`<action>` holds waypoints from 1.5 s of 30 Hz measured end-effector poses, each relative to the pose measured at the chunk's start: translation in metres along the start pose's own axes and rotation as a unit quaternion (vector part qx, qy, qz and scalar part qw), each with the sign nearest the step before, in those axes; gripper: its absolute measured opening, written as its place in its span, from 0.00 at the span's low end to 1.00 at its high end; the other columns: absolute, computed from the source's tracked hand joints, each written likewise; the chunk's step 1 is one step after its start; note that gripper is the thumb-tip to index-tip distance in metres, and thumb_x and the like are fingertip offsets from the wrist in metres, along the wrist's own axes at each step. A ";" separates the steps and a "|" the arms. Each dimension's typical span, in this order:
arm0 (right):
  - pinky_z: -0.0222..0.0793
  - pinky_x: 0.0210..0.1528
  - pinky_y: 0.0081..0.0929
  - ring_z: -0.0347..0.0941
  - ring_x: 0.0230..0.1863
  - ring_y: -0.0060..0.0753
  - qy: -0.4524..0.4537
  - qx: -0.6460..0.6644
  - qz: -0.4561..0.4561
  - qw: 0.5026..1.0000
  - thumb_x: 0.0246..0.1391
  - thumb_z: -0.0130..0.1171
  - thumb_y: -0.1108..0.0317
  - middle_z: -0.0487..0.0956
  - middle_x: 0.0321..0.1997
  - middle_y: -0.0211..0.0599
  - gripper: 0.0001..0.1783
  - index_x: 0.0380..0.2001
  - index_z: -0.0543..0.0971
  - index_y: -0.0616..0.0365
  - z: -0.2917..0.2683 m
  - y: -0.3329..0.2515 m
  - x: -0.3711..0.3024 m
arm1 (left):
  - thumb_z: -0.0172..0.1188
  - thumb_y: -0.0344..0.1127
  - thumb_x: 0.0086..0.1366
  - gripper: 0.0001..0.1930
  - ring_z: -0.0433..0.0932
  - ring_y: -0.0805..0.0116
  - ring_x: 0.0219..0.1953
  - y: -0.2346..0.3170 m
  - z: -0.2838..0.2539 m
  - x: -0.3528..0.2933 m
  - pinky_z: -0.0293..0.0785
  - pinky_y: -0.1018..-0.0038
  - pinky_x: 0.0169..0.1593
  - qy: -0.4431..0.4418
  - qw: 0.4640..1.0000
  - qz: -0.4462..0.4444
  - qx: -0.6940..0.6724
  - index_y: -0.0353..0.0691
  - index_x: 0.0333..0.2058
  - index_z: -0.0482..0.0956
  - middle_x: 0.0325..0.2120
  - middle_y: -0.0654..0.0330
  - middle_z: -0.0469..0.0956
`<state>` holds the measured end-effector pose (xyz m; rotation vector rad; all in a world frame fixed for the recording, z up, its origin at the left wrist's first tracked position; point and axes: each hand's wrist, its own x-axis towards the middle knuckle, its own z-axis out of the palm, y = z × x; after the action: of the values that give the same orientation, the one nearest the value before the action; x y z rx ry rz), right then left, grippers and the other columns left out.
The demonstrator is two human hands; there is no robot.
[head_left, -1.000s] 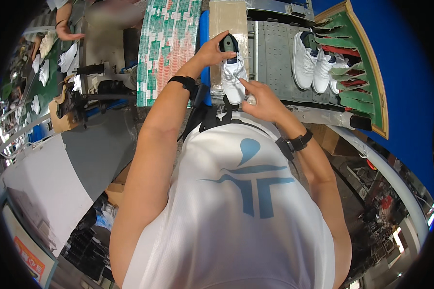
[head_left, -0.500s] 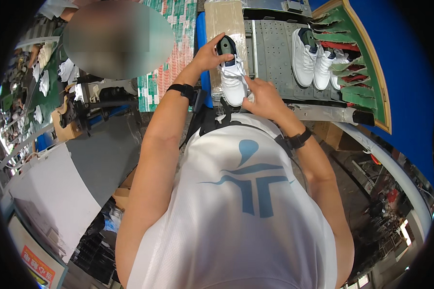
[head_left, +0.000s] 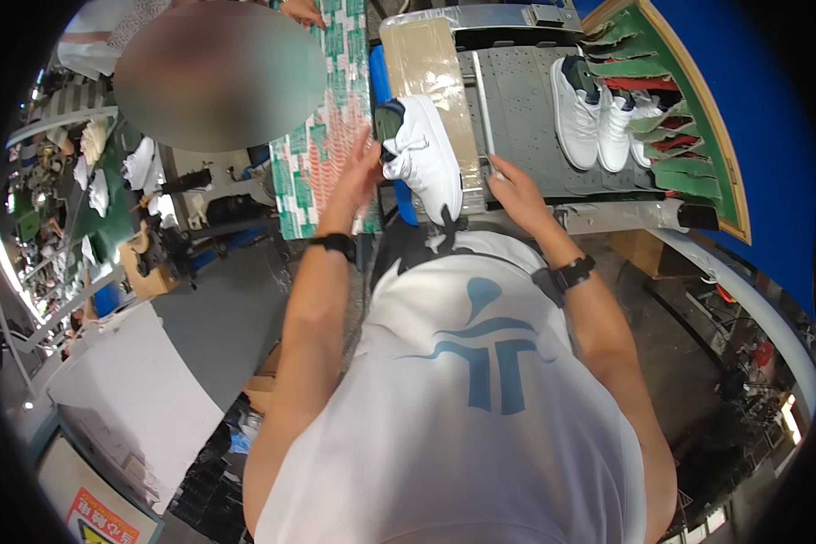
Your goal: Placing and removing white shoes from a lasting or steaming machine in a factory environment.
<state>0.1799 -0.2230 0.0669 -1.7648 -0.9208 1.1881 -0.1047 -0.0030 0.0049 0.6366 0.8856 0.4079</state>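
Basically, the white low-top lace-up shoe with a dark collar sits over the near end of the tan, tape-covered cardboard slab, rolled so its opening faces left, toe toward the wearer. Can't tell if it rests on the slab or is lifted off it.

Hands are apart. Left hand is right at the opening and lace side; probably there to steady or turn the shoe, but its fingers blur against the dark collar, so can't confirm a grip. Right hand is clear of the shoe, fingers loosely curled, nothing visible in it, near the edge of the grey perforated metal conveyor.

Slab likely serves as a smooth pad, keeping white uppers off bare metal. White shoes in a row stand upright on the conveyor, toes toward the wearer, likely lined up to fit the opening with the ragged green and red strip curtain. Farthest one is partly behind the strips; can't see past them. A blurred oval masks the upper left. Another person's hand is cut off at the top edge.
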 end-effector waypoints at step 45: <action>0.76 0.53 0.29 0.81 0.46 0.31 0.299 0.117 0.253 0.913 0.62 0.63 0.66 0.85 0.44 0.44 0.31 0.66 0.75 0.69 -0.012 0.071 -0.168 | 0.79 0.35 0.59 0.48 0.83 0.60 0.50 -0.098 0.298 0.232 0.82 0.57 0.53 -0.031 0.975 -0.036 0.215 0.34 0.73 0.59 0.54 0.51 0.80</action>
<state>0.1512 -0.4037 0.0671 -2.0448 0.0463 0.9061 0.2787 -0.0441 -0.0554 1.0062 0.9418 0.1272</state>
